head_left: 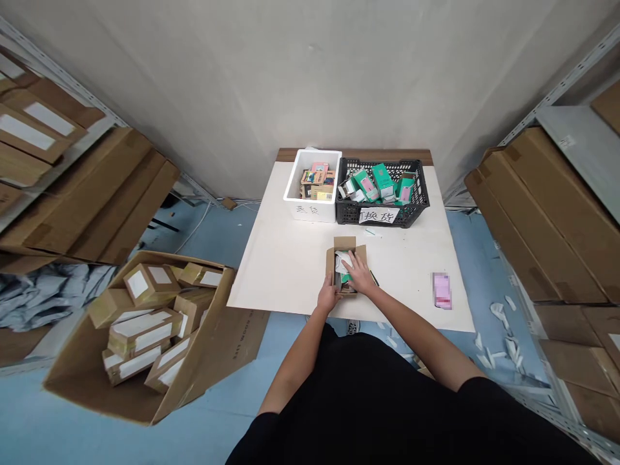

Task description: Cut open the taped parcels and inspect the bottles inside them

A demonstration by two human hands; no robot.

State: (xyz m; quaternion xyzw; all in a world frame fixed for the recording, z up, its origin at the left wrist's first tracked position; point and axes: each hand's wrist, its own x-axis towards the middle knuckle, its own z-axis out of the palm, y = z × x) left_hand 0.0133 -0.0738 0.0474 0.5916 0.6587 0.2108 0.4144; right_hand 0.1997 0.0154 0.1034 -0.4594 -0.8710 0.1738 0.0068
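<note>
A small open cardboard box (pixel 345 242) sits near the table's front edge with its flaps up. My left hand (pixel 329 295) grips its near left corner, fingers against the side wall. Over the box's opening lies my right hand (pixel 360 275), fingers stretched out and apart, touching a crumpled white wrapping (pixel 341 261). Something green (pixel 345 278) shows beneath that wrapping, partly covered. What the box holds deeper down is hidden. A dark thin object (pixel 374 278) pokes out beside my right wrist; its kind is unclear.
At the table's back stand a white bin (pixel 312 210) with small boxes and a black basket (pixel 417 216) with green boxes. A blurred pink item (pixel 442 290) lies right. A large carton (pixel 208 361) of parcels stands left on the floor. Shelves (pixel 542 213) flank both sides.
</note>
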